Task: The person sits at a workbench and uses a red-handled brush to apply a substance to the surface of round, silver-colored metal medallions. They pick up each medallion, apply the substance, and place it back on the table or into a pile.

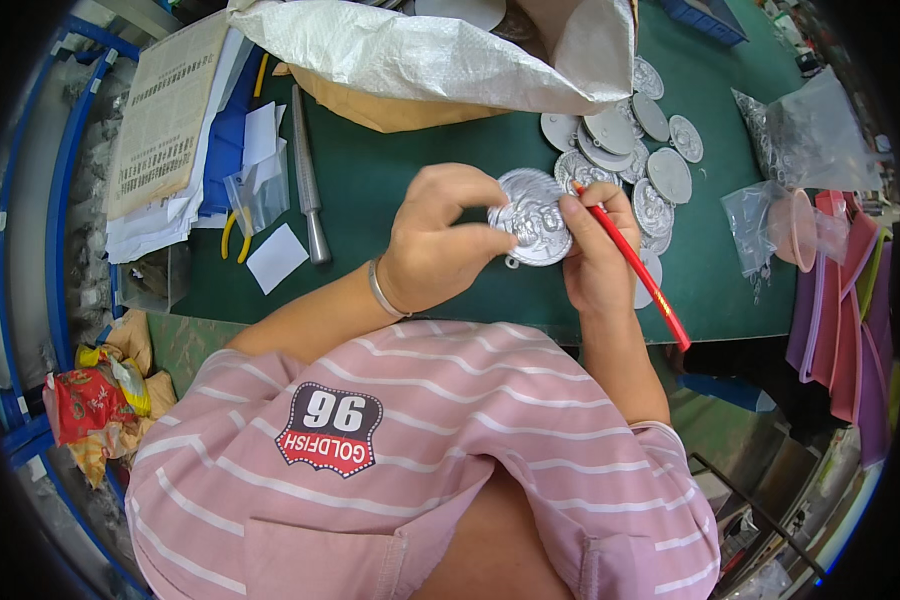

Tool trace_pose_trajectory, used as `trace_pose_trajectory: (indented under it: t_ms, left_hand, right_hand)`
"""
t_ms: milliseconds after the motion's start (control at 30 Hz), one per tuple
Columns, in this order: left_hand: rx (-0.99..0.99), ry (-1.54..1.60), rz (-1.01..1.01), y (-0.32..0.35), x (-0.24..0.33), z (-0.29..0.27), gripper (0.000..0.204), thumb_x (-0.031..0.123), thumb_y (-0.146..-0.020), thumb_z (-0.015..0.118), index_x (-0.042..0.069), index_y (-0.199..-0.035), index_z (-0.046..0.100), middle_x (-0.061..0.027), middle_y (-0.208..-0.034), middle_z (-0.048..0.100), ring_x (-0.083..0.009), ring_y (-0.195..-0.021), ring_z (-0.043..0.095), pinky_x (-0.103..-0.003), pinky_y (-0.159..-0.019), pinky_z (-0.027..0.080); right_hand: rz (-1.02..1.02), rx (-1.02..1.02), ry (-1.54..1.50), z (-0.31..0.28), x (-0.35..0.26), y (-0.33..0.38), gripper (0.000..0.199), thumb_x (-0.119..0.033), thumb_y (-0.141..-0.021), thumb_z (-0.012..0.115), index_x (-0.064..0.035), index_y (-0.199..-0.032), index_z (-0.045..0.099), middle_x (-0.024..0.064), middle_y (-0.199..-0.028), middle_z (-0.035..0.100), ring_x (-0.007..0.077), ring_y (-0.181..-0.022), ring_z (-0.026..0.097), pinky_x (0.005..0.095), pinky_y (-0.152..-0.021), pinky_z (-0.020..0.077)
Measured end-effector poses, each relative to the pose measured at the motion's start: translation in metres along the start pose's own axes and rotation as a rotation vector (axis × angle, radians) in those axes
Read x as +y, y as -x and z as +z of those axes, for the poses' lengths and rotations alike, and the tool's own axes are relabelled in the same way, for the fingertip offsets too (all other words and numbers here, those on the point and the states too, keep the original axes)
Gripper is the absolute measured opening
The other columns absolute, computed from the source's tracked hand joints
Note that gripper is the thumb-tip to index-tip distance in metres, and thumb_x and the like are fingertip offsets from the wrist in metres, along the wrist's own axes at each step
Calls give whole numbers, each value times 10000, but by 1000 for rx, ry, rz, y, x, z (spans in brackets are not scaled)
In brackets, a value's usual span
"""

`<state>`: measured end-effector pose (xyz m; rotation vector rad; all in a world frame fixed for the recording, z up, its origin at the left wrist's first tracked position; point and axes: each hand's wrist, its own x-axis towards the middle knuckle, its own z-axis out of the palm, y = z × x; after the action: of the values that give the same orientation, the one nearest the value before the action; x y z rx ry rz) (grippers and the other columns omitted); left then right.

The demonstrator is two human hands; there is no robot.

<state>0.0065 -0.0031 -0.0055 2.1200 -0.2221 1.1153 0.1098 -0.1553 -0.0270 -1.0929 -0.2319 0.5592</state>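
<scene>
My left hand (438, 235) grips a round silver embossed medallion (535, 220) by its left edge, above the green table (370, 180). My right hand (595, 250) holds a red pencil-like tool (635, 270), its tip touching the medallion's upper right rim. A metal bracelet sits on my left wrist. Just beyond my right hand lies a pile of several similar silver discs (630, 150).
A large white woven sack (420, 50) lies at the table's far side. A metal rod (308, 180), yellow-handled pliers (238, 235), small plastic bags and stacked papers (170, 120) are at left. Clear bags (810, 140) and pink and purple sheets (850, 300) are at right.
</scene>
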Motion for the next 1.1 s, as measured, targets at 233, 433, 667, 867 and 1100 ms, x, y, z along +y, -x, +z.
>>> trace_pose_trajectory:
  t_ms: [233, 433, 667, 867, 1100]
  left_hand:
    - [-257, 1052, -1275, 6, -11, -4, 413, 347, -936, 421, -55, -989, 503, -145, -780, 614, -216, -656, 640, -253, -566, 524]
    - [-513, 1386, -1440, 0, -10, -5, 606, 481, -931, 318, -89, -999, 512, -205, -802, 627, -268, -702, 658, -297, -595, 547]
    - [-189, 1530, -1422, 10, -10, 2, 416, 264, -913, 492, -79, -1147, 479, -199, -950, 621, -257, -815, 652, -304, -712, 547]
    - [-94, 1206, -1242, 0, 5, 7, 349, 98, -841, 595, -71, -1135, 510, -132, -995, 617, -200, -874, 630, -329, -786, 530]
    - [-8, 599, -584, -48, 24, -22, 238, 6, -784, 648, -17, -1020, 624, -71, -894, 650, -94, -769, 604, -212, -682, 490]
  right_hand:
    - [-209, 21, -138, 4, -11, 6, 239, 54, -785, 622, -83, -874, 447, 48, -789, 581, 73, -629, 549, 188, -514, 476]
    - [-287, 8, -100, 1, -6, 9, 232, 56, -781, 628, -80, -843, 451, 48, -788, 585, 86, -650, 550, 214, -576, 481]
    - [-438, -411, 141, -11, -20, 5, 261, 125, -752, 579, -61, -849, 423, 262, -1079, 578, 240, -982, 593, 340, -865, 442]
    - [-363, -219, 73, -18, -32, 16, 285, 174, -732, 395, -49, -909, 390, 298, -1088, 556, 331, -1053, 561, 385, -907, 441]
    - [-392, 236, 262, -52, -53, 18, 141, 75, -828, 465, -41, -893, 419, 233, -961, 614, 200, -797, 613, 287, -701, 501]
